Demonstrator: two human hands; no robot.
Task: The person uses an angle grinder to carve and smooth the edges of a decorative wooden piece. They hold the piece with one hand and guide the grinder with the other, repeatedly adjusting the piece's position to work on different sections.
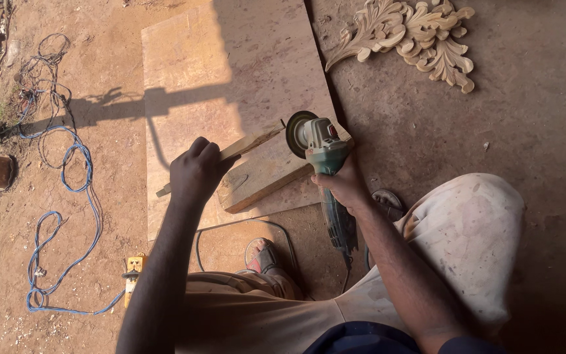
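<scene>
Wood strip [251, 141] against grinder disc [294, 133], over the board [230, 85].
Left hand [194, 172] fist-tight on the strip, far end at the disc. Right hand [340, 185] wrapped around the green angle grinder [325, 160] body. Carved leaf ornament [414, 36] lies well apart.

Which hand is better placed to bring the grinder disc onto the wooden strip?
The right hand: it grips the green angle grinder, whose disc sits beside the strip's end. The left hand holds the wooden strip.

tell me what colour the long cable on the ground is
Blue cable, clearest in the head view.
</scene>
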